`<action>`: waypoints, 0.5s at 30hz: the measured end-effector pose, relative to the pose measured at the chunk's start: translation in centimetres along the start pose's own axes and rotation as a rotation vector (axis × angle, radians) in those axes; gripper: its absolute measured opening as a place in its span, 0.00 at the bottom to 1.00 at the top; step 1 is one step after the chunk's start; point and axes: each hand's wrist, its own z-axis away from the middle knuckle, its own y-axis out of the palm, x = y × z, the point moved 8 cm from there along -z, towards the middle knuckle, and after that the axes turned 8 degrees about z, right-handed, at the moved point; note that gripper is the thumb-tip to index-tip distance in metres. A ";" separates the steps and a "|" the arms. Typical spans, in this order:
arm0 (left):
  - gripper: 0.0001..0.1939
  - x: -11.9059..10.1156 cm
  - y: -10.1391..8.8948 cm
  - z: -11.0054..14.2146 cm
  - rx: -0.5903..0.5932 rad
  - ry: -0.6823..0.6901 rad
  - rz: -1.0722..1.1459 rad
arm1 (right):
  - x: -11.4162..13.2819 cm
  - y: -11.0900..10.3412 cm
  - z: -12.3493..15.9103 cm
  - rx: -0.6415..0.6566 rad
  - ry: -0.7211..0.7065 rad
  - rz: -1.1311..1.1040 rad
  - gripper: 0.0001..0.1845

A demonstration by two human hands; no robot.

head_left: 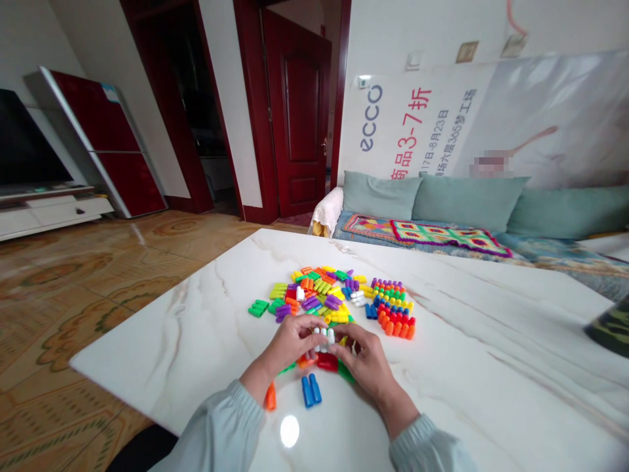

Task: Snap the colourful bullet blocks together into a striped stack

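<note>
Between my two hands is a small group of white bullet-shaped plastic building pieces point(324, 339), with rounded tips up. My left hand point(295, 337) pinches it from the left, thumb and fingers closed. From the right, my right hand point(361, 354) grips the same pieces. Just behind my hands lies a loose pile of coloured pieces point(314, 292) in yellow, green, orange, purple and red. Nearer to me are a blue double piece point(311, 391) and an orange piece point(270, 397). A red piece point(327, 362) lies partly hidden under my hands.
Right of the pile stands a block of joined rows point(393, 308) in purple, orange, green, yellow, blue and red. Everything rests on a white marble-patterned table point(196, 328). A dark camouflage-patterned object point(612, 328) sits at the right edge. Behind is a sofa with green cushions point(466, 203).
</note>
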 end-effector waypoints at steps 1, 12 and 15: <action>0.16 -0.1 0.1 0.0 0.005 -0.001 -0.005 | 0.1 0.1 0.0 0.005 0.002 0.002 0.11; 0.23 -0.8 -0.4 -0.1 0.010 0.141 -0.092 | -0.5 -5.8 1.1 -0.419 0.045 0.019 0.10; 0.21 -0.7 -0.4 -0.2 0.022 0.148 -0.093 | -2.9 -9.3 2.7 -0.568 0.234 0.219 0.12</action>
